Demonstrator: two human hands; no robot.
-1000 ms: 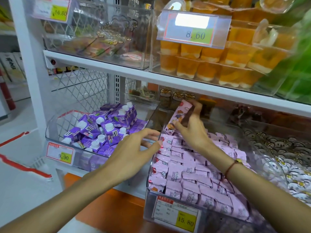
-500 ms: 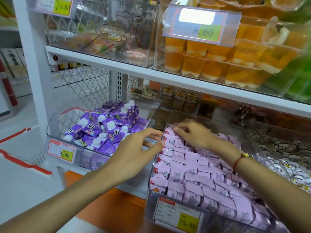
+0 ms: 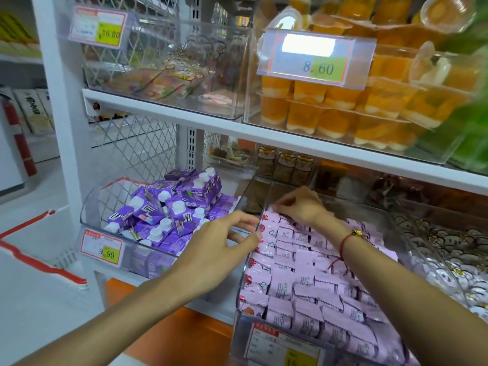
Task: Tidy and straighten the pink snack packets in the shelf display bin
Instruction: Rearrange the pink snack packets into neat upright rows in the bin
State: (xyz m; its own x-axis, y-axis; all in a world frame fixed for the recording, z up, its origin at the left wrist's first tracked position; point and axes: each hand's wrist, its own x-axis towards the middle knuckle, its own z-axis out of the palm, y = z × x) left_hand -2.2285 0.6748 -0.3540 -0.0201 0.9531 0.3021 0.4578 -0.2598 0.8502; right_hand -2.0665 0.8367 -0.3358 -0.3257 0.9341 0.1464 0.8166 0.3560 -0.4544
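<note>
Several pink snack packets [image 3: 311,289] lie in rows inside a clear display bin [image 3: 244,307] on the lower shelf, right of centre. My right hand [image 3: 301,204] reaches to the bin's back left corner and its curled fingers pinch the edge of a pink packet there. My left hand [image 3: 219,249] sits outside the bin's left wall, fingers spread and relaxed, with fingertips touching that wall. A red cord bracelet circles my right wrist.
A neighbouring clear bin [image 3: 92,207] of purple drink cartons [image 3: 169,207] stands to the left. Above, a white shelf [image 3: 264,136] carries orange jelly cups [image 3: 330,112]. Price tags [image 3: 315,58] hang on bin fronts. White cartoon packets [image 3: 454,262] fill the bin at right.
My right hand lowered a raised pink packet down into the back of the bin and stays on the back row. My left hand kept its place at the bin's left wall.
</note>
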